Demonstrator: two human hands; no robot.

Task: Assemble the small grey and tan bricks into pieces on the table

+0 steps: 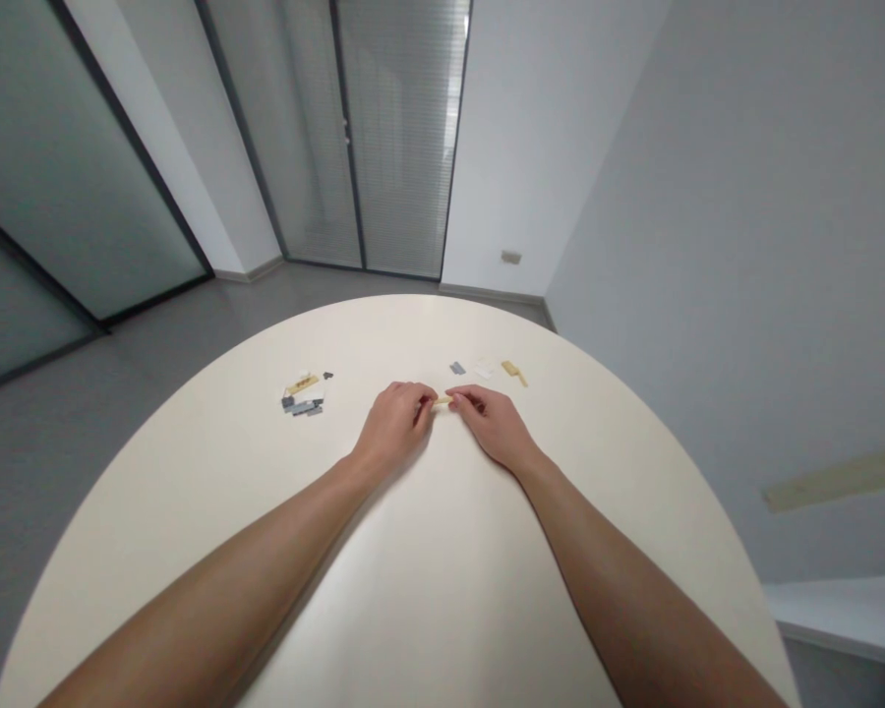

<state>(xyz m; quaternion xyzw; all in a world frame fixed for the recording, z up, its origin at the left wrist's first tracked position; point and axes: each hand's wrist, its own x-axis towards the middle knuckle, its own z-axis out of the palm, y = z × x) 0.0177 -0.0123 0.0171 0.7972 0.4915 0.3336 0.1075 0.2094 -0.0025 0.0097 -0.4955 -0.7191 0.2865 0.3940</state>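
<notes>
Left hand [394,425]: fingers closed, pinching one end of a small tan piece [441,400].
Right hand [494,428]: fingers closed, pinching the other end of it.
Tan piece: between the two hands, above a round white table [442,590].
Left side: a small pile of gray and tan pieces [302,396].
Right side: a gray piece [457,368], a white piece [485,369] and a tan stick [512,372], lying apart.
</notes>
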